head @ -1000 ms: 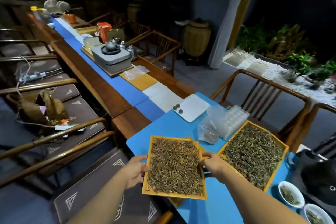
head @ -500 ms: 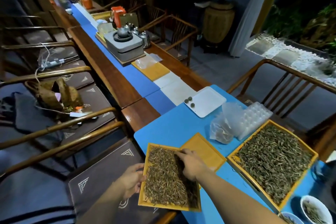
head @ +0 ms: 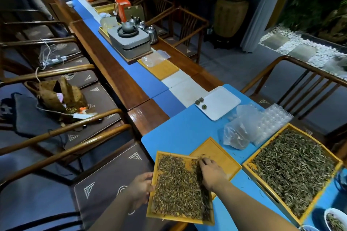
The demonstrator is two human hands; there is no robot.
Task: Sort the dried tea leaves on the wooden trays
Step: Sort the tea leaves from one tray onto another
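Observation:
A small wooden tray [head: 155,165] of brownish dried tea leaves [head: 176,189] is held out over the table's near edge. My left hand [head: 140,187] grips its left rim. My right hand [head: 211,171] rests palm down on the leaves at the tray's upper right, fingers spread among them. Under that corner lies an empty wooden tray [head: 219,154] on the blue mat [head: 180,129]. To the right, a larger wooden tray [head: 338,167] holds greener leaves [head: 294,170].
A clear plastic bag [head: 234,135] and a plastic blister tray [head: 270,124] lie behind the trays, and a white plate [head: 221,105] holds three small tea balls. White bowls [head: 336,219] sit at the lower right. Wooden chairs [head: 293,80] flank the long table.
My right hand left the tray's right rim and went onto the leaves, sliding toward the upper right corner. The tray swung left and nearer, uncovering the empty tray beneath.

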